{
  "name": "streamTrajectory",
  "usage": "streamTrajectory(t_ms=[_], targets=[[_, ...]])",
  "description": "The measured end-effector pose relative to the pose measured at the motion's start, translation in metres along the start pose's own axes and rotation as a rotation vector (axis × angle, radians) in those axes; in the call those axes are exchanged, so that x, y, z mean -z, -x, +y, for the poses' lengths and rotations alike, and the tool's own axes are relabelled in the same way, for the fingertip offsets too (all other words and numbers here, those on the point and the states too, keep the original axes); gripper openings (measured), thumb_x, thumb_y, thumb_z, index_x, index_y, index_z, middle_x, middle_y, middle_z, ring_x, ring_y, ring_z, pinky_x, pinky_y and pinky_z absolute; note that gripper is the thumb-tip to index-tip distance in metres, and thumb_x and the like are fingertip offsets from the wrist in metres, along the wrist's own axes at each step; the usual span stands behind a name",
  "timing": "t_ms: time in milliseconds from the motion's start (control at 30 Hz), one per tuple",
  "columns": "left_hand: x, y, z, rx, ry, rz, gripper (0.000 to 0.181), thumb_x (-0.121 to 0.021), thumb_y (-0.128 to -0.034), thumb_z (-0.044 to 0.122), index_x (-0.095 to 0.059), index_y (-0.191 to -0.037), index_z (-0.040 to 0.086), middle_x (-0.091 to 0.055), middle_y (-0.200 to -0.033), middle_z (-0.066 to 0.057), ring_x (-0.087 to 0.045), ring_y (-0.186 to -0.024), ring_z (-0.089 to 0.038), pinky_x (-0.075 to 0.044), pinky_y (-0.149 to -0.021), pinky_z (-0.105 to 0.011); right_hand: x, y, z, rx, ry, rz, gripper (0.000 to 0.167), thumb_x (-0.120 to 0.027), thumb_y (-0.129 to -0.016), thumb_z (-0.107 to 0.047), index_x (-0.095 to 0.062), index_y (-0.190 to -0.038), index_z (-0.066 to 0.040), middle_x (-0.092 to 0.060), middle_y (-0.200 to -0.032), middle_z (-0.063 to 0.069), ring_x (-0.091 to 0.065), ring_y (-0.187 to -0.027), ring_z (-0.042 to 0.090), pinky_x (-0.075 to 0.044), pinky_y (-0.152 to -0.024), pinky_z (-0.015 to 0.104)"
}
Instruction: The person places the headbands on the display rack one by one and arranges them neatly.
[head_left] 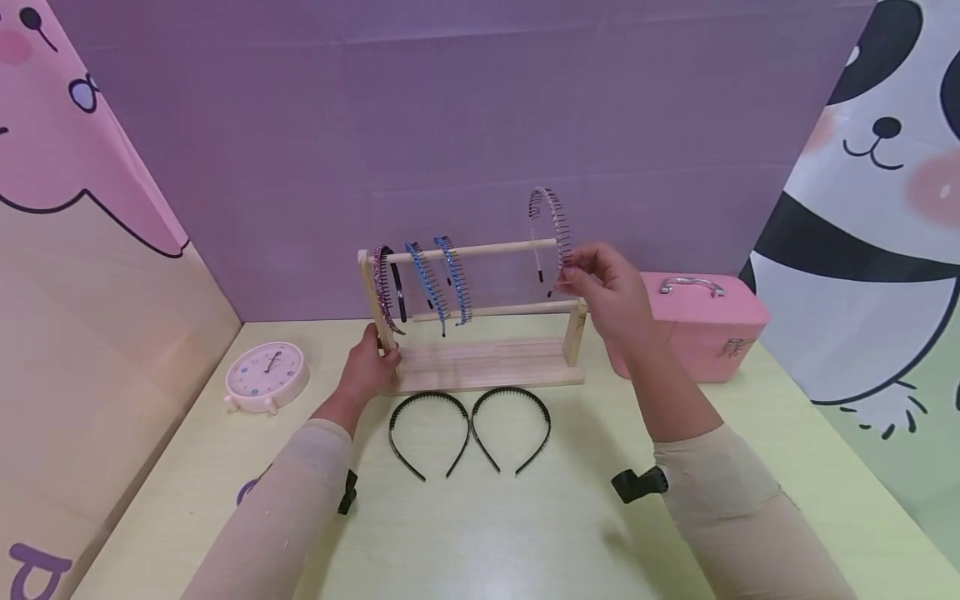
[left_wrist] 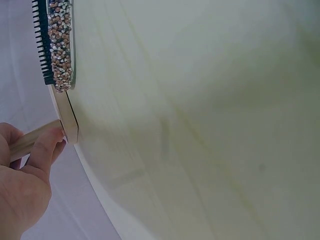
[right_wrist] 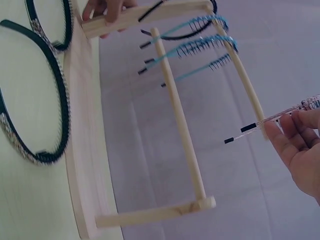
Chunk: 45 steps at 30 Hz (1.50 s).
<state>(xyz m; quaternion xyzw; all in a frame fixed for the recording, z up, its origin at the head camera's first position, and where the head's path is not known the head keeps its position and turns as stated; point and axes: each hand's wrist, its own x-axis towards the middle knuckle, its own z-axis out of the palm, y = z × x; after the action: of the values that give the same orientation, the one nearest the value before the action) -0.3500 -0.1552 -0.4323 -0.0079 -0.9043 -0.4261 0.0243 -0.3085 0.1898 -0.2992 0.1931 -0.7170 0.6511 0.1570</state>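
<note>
My left hand (head_left: pixel 369 367) grips the left upright of a wooden rack (head_left: pixel 487 365); the left wrist view shows its fingers (left_wrist: pixel 45 150) around the wood. At the top rod's right end, my right hand (head_left: pixel 611 292) pinches a pink toothed headband (head_left: pixel 557 212) by one side. Its arch stands above the rod, with its dark-tipped ends hanging lower. Two blue headbands (head_left: pixel 426 275) hang farther left on that rod. Beside the left upright hangs a dark headband with pinkish beads (head_left: pixel 381 287). On the table in front lie two black headbands (head_left: pixel 429 395), side by side.
A pink round clock (head_left: pixel 266 375) lies on the table at the left. Behind my right hand stands a pink case (head_left: pixel 708 333) with a metal handle. A purple cloth (head_left: pixel 465 125) covers the back, and printed panels flank the table.
</note>
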Motion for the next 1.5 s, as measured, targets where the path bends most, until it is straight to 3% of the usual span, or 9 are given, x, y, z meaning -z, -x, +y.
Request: streamTrajectory(t_ms=[233, 400, 667, 1067, 1300, 1500], targets=[[0.000, 0.000, 0.000, 0.003, -0.003, 0.000, 0.043, -0.054, -0.0992, 0.019, -0.036, -0.136, 0.007, -0.056, -0.130, -0.021, -0.053, -0.110, -0.032, -0.042, -0.099, -0.048, -0.027, -0.005, 0.009, 0.040, 0.070, -0.053, 0.018, -0.059, -0.097, -0.006, -0.057, -0.111, 0.006, -0.061, -0.096, 0.014, -0.068, -0.089, 0.022, -0.055, -0.085, 0.029], [0.000, -0.001, 0.000, 0.014, 0.004, 0.000, 0.043, -0.055, -0.0991, 0.019, -0.036, -0.136, 0.008, -0.056, -0.129, -0.020, -0.053, -0.108, -0.032, -0.042, -0.098, -0.047, -0.044, -0.007, 0.021, 0.048, 0.023, -0.071, 0.018, -0.059, -0.096, -0.004, -0.057, -0.110, 0.008, -0.061, -0.094, 0.013, -0.068, -0.088, 0.022, -0.055, -0.085, 0.032], [0.000, 0.001, 0.000, 0.006, 0.004, 0.004, 0.042, -0.054, -0.0990, 0.019, -0.037, -0.135, 0.007, -0.056, -0.127, -0.020, -0.055, -0.105, -0.032, -0.044, -0.094, -0.046, -0.065, -0.005, 0.041, -0.005, 0.059, -0.081, 0.014, -0.057, -0.098, -0.003, -0.059, -0.109, 0.005, -0.060, -0.093, 0.015, -0.067, -0.087, 0.019, -0.056, -0.081, 0.030], [0.000, -0.001, -0.002, 0.008, 0.010, 0.004, 0.041, -0.055, -0.0989, 0.019, -0.037, -0.134, 0.008, -0.056, -0.126, -0.020, -0.054, -0.103, -0.032, -0.045, -0.092, -0.044, -0.073, -0.002, 0.054, -0.093, 0.108, -0.114, 0.013, -0.057, -0.098, -0.006, -0.060, -0.108, 0.002, -0.061, -0.100, 0.019, -0.067, -0.098, 0.032, -0.057, -0.083, 0.033], [0.000, -0.002, -0.004, 0.018, 0.009, 0.006, 0.040, -0.055, -0.0989, 0.019, -0.037, -0.134, 0.008, -0.057, -0.127, -0.019, -0.055, -0.105, -0.031, -0.046, -0.093, -0.044, -0.075, -0.001, 0.052, -0.108, 0.149, -0.141, 0.014, -0.057, -0.099, -0.009, -0.060, -0.111, -0.002, -0.062, -0.103, 0.016, -0.066, -0.098, 0.029, -0.056, -0.083, 0.032], [-0.002, -0.004, -0.004, 0.011, -0.026, 0.011, 0.041, -0.055, -0.0993, 0.020, -0.036, -0.135, 0.009, -0.058, -0.125, -0.019, -0.055, -0.104, -0.031, -0.045, -0.093, -0.045, -0.071, 0.003, 0.058, -0.106, 0.199, -0.163, 0.025, -0.059, -0.099, -0.016, -0.060, -0.122, -0.006, -0.062, -0.109, 0.013, -0.063, -0.102, 0.026, -0.055, -0.086, 0.034]])
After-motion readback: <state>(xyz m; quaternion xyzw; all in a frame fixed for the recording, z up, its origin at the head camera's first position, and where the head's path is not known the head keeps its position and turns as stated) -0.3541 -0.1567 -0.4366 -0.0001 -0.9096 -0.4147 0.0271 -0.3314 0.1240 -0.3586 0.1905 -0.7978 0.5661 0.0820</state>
